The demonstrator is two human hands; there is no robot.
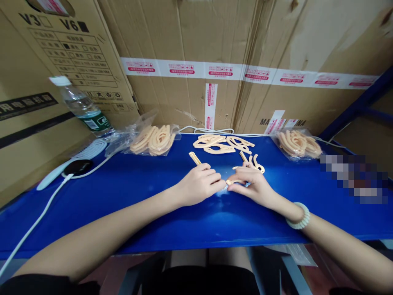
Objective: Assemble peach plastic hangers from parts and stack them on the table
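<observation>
My left hand is closed, its fingers curled round a beige plastic hanger arm whose end sticks out above the knuckles. My right hand pinches another beige hanger piece between thumb and fingers, its tip almost touching my left fingertips. A bit of clear plastic shows under the fingertips. Just beyond my right hand lie loose beige parts, among them a curved hook, partly hidden by the fingers. Farther back, several looped beige folding hangers lie flat on the blue table.
Bagged beige hangers stand at the back left and back right. On the left are a water bottle, a pale hairbrush, a black round charger and a white cable. Cardboard boxes wall the rear.
</observation>
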